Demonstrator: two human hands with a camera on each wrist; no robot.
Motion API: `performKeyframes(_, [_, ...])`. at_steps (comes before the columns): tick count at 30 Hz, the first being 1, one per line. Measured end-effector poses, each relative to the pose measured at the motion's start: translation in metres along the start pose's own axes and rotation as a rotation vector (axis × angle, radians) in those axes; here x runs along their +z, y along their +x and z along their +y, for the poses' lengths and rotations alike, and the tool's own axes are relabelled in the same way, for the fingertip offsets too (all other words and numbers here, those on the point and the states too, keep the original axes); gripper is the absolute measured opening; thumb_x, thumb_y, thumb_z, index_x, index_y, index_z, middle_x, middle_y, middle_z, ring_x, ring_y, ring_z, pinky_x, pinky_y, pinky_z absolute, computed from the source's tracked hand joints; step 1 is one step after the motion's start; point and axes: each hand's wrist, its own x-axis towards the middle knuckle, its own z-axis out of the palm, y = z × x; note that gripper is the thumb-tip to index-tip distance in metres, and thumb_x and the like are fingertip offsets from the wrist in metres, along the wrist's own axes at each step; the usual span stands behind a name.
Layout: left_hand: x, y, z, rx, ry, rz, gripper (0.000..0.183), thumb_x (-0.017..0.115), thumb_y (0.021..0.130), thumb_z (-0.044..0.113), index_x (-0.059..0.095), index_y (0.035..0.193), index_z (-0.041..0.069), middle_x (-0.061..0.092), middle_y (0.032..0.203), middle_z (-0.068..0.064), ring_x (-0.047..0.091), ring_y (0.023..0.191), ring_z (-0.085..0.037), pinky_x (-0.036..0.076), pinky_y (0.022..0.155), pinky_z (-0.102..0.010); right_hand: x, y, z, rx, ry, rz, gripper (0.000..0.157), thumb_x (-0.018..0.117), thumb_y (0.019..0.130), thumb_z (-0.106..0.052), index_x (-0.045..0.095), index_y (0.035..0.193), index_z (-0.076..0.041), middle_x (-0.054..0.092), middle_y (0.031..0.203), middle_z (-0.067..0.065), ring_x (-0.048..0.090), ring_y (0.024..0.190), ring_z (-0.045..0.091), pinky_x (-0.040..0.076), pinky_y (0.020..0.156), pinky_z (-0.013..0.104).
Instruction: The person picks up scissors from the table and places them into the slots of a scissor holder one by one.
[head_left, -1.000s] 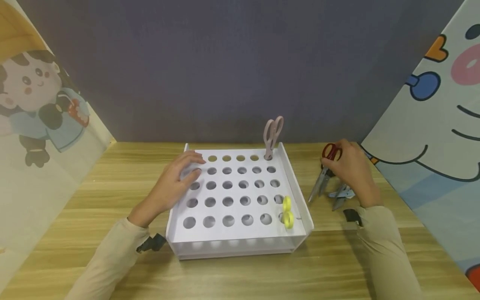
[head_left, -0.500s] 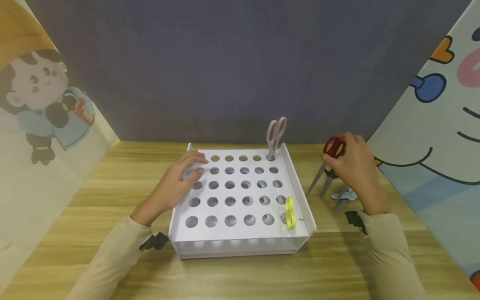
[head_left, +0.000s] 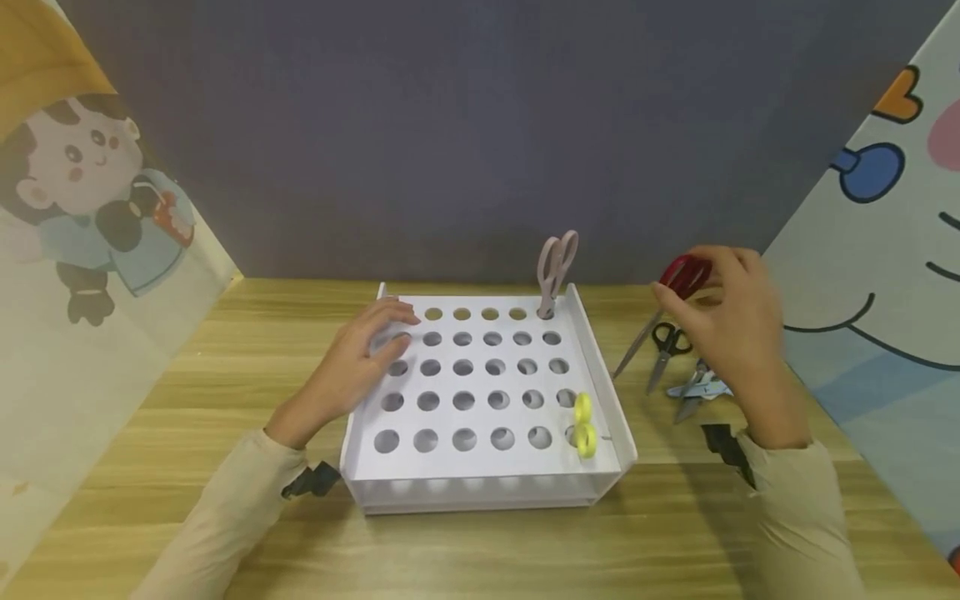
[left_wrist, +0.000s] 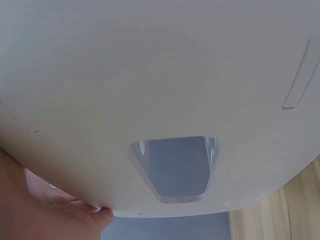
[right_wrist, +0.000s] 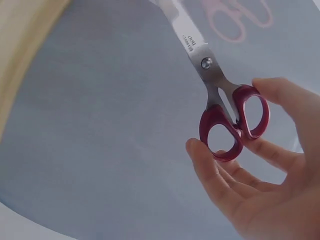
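Note:
My right hand point(head_left: 742, 325) pinches a pair of red-handled scissors point(head_left: 686, 277) by the handles, blades pointing down and left. In the right wrist view, thumb and fingers press on the outside of the dark red loops of these scissors point(right_wrist: 221, 125), whose blades are closed. My left hand point(head_left: 341, 367) rests with relaxed fingers on the left part of a white rack point(head_left: 442, 383) with rows of round holes. Pink scissors point(head_left: 553, 267) stand upright in its far right hole. Yellow-handled scissors point(head_left: 584, 427) sit in the near right hole.
Right of the rack, black-handled scissors point(head_left: 662, 357) lie on the wooden table point(head_left: 495, 558). Close by are light blue scissors point(head_left: 703, 389), overlapped by other grey blades. A dark wall point(head_left: 480, 150) closes the back; printed panels stand at both sides.
My right hand has lifted the red-handled scissors up and slightly right, off the black-handled pair, which now shows fully. My left hand stays in place on the rack.

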Motion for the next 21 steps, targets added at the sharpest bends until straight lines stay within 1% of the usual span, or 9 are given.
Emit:
performKeyframes(1, [0.000, 0.000, 0.000, -0.003, -0.001, -0.001, 0.025, 0.060, 0.096, 0.009, 0.065, 0.120, 0.004, 0.051, 0.144, -0.014, 0.032, 0.145, -0.032, 0.019, 0.121, -0.055, -0.002, 0.000, -0.003, -0.009, 0.015, 0.023, 0.054, 0.080, 0.084, -0.022, 0.059, 0.126, 0.003, 0.051, 0.127, 0.026, 0.061, 0.093, 0.037, 0.035, 0.070, -0.003])
performKeyframes(2, [-0.001, 0.000, 0.000, -0.005, -0.003, -0.002, 0.025, 0.060, 0.096, 0.009, 0.065, 0.120, 0.004, 0.051, 0.144, -0.014, 0.032, 0.145, -0.032, 0.019, 0.121, -0.055, -0.003, 0.000, -0.006, -0.024, 0.031, 0.048, 0.053, 0.081, 0.083, -0.020, 0.059, 0.125, 0.003, 0.052, 0.126, 0.025, 0.062, 0.092, 0.036, 0.034, 0.071, -0.005])
performKeyframes(6, [-0.001, 0.000, 0.000, -0.006, -0.001, -0.005, 0.026, 0.060, 0.096, 0.010, 0.065, 0.121, 0.005, 0.050, 0.145, -0.014, 0.032, 0.145, -0.032, 0.018, 0.121, -0.055, -0.008, -0.002, -0.017, -0.102, 0.077, 0.128, 0.050, 0.083, 0.081, -0.014, 0.061, 0.122, 0.004, 0.055, 0.118, 0.024, 0.063, 0.090, 0.031, 0.039, 0.075, -0.004])
performKeyframes(9, [0.000, 0.000, 0.000, -0.006, 0.002, -0.005, 0.026, 0.059, 0.097, 0.010, 0.065, 0.121, 0.006, 0.050, 0.145, -0.015, 0.031, 0.145, -0.032, 0.018, 0.121, -0.056, -0.012, -0.003, -0.026, -0.156, 0.095, 0.147, 0.050, 0.084, 0.078, -0.011, 0.062, 0.121, 0.004, 0.055, 0.115, 0.023, 0.063, 0.092, 0.025, 0.043, 0.079, -0.001])
performKeyframes(13, [0.000, 0.000, 0.001, -0.009, 0.002, -0.005, 0.026, 0.059, 0.097, 0.011, 0.065, 0.121, 0.006, 0.050, 0.145, -0.015, 0.030, 0.146, -0.032, 0.017, 0.120, -0.056, -0.016, -0.004, -0.040, -0.207, 0.104, 0.155, 0.051, 0.087, 0.075, -0.008, 0.065, 0.120, 0.002, 0.057, 0.117, 0.019, 0.061, 0.096, 0.011, 0.046, 0.081, 0.002])
performKeyframes(16, [-0.001, 0.000, 0.001, -0.013, 0.002, -0.005, 0.025, 0.059, 0.097, 0.011, 0.065, 0.121, 0.006, 0.050, 0.145, -0.014, 0.030, 0.146, -0.031, 0.017, 0.120, -0.056, -0.018, -0.003, -0.052, -0.250, 0.108, 0.165, 0.051, 0.088, 0.074, -0.007, 0.066, 0.120, 0.001, 0.058, 0.120, 0.019, 0.062, 0.098, 0.014, 0.046, 0.083, 0.003])
performKeyframes(19, [-0.001, 0.000, 0.002, -0.016, 0.001, -0.008, 0.025, 0.059, 0.097, 0.010, 0.065, 0.121, 0.007, 0.051, 0.145, -0.014, 0.030, 0.146, -0.031, 0.017, 0.120, -0.056, -0.021, 0.000, -0.065, -0.306, 0.108, 0.174, 0.050, 0.087, 0.075, -0.006, 0.067, 0.120, 0.001, 0.058, 0.122, 0.021, 0.062, 0.101, 0.025, 0.045, 0.085, 0.003])
performKeyframes(21, [0.000, 0.000, 0.002, -0.018, 0.001, -0.011, 0.025, 0.058, 0.097, 0.010, 0.065, 0.121, 0.007, 0.051, 0.145, -0.014, 0.030, 0.146, -0.031, 0.017, 0.121, -0.057, -0.023, 0.002, -0.073, -0.340, 0.111, 0.178, 0.048, 0.086, 0.075, -0.005, 0.067, 0.119, 0.002, 0.058, 0.122, 0.022, 0.061, 0.103, 0.028, 0.045, 0.086, 0.003])
